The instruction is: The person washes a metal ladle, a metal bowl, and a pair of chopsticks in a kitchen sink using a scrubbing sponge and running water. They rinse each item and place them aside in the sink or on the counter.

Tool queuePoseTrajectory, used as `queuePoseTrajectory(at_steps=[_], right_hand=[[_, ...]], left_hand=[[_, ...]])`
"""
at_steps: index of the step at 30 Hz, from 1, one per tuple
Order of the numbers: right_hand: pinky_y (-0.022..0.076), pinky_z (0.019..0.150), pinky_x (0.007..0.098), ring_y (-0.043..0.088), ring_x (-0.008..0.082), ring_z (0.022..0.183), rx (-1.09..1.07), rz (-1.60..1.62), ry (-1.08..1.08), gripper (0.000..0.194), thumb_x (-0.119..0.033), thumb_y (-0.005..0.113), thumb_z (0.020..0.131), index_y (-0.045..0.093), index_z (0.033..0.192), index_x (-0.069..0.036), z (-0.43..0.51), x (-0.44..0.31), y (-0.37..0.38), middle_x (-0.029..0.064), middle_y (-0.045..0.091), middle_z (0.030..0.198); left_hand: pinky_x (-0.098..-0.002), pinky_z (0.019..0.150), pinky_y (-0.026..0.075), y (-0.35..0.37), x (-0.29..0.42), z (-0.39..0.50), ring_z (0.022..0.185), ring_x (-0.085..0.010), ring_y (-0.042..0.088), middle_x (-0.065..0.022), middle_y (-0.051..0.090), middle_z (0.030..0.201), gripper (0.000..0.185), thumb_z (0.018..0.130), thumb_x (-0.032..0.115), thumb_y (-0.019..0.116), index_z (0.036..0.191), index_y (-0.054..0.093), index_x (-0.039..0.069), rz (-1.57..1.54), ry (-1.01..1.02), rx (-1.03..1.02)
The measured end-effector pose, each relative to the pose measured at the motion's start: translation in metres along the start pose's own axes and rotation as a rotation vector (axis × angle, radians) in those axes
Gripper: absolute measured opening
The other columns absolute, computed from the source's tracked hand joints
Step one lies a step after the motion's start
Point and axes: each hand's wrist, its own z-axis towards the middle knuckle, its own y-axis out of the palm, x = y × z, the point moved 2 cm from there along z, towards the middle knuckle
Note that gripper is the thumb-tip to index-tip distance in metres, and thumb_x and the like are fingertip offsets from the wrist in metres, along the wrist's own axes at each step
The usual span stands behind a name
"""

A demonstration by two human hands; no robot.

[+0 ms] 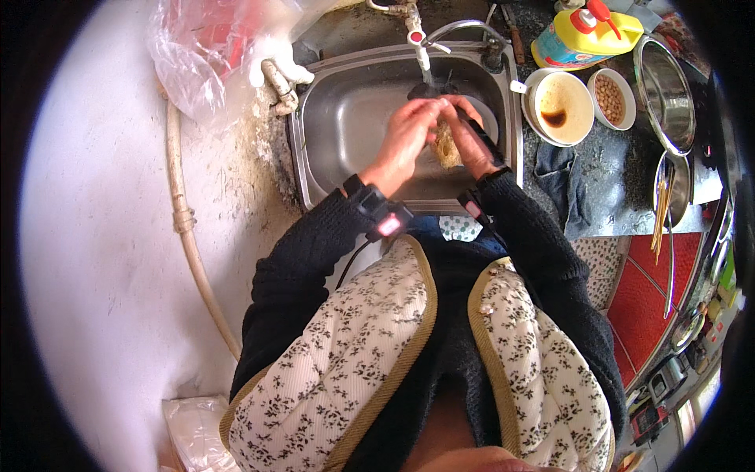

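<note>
My left hand [407, 138] and my right hand [469, 133] meet over the right half of a stainless steel sink [348, 135], just below the tap [420, 56]. Water runs from its spout. Below and between my hands is a yellowish fibrous piece, like a loofah scrubber [447, 150]; I cannot tell whether either hand grips it. The fingers are bent and blurred, so what lies between them is hidden. Along the outer side of my right hand runs a long black object [483, 135], unclear in kind. Partly behind that hand, a pale plate [488, 112] rests in the basin.
Right of the sink stand a white cup with brown liquid [563, 109], a bowl of peanuts [609, 99], a yellow jug [590, 38], a steel basin [666, 97], a dark cloth [557, 183] and chopsticks [662, 212]. Pipes [177, 171] and a plastic bag [200, 59] are at left.
</note>
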Motion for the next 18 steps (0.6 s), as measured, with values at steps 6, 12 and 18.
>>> queuePoseTrajectory(at_steps=[6, 12, 18], right_hand=[[0.0476, 0.082, 0.0278, 0.060, 0.0147, 0.088, 0.043, 0.122, 0.115, 0.030, -0.026, 0.055, 0.092, 0.061, 0.105, 0.001, -0.011, -0.013, 0.006, 0.0072, 0.064, 0.095], [0.0488, 0.079, 0.0277, 0.060, 0.0157, 0.088, 0.105, 0.187, 0.130, 0.027, -0.015, 0.053, 0.091, 0.057, 0.111, 0.002, -0.004, -0.005, 0.012, 0.0094, 0.063, 0.097], [0.0479, 0.071, 0.0277, 0.058, 0.0143, 0.082, 0.159, 0.361, 0.127, 0.022, -0.012, 0.055, 0.088, 0.059, 0.105, 0.001, 0.005, -0.008, 0.019, 0.0080, 0.063, 0.093]], left_hand=[[-0.0323, 0.075, 0.050, -0.024, -0.013, 0.062, 0.083, -0.0208, 0.059, -0.0100, 0.061, 0.092, 0.015, 0.087, 0.005, 0.057, 0.101, 0.058, 0.000, -0.533, -0.028, -0.015], [-0.0317, 0.074, 0.050, -0.023, -0.024, 0.081, 0.082, -0.0210, 0.059, -0.0105, 0.062, 0.090, 0.016, 0.084, 0.004, 0.057, 0.099, 0.059, -0.001, -0.472, -0.057, 0.027], [-0.0307, 0.072, 0.049, -0.019, -0.014, 0.072, 0.079, -0.0192, 0.060, -0.0098, 0.064, 0.089, 0.014, 0.084, 0.005, 0.058, 0.096, 0.062, -0.001, -0.404, -0.012, 0.017]])
